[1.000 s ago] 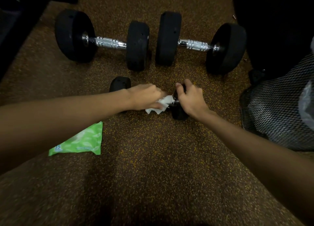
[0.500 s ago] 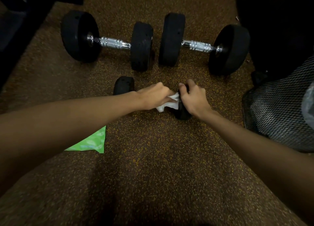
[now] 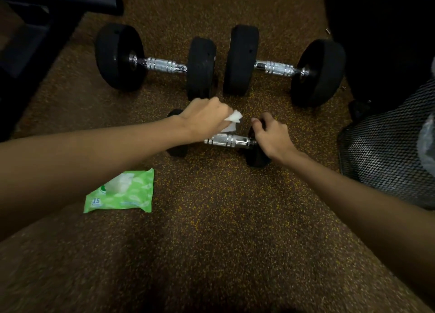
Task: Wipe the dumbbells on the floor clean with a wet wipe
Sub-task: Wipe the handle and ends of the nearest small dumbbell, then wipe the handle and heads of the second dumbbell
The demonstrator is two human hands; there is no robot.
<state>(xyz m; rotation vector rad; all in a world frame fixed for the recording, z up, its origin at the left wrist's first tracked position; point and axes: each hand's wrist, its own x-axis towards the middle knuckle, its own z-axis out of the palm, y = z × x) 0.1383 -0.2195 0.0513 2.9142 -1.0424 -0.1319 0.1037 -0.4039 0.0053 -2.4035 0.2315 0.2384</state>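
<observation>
A small black dumbbell (image 3: 228, 141) with a chrome handle lies on the speckled brown floor in the middle. My left hand (image 3: 204, 119) is lifted just above and behind its handle, closed on a crumpled white wet wipe (image 3: 233, 119). My right hand (image 3: 270, 136) rests over the dumbbell's right head, fingers curled around its top. The left head is mostly hidden under my left wrist. Two larger dumbbells lie behind: one at the left (image 3: 162, 65), one at the right (image 3: 277, 68).
A green wet-wipe pack (image 3: 122, 195) lies on the floor near my left forearm. A black mesh bin (image 3: 386, 152) stands at the right. Dark equipment frames fill the top left (image 3: 35, 30) and top right corners.
My left hand has lifted the wipe off the handle, up and away, baring the chrome grip. The right hand stays on the right head. The view has shifted slightly.
</observation>
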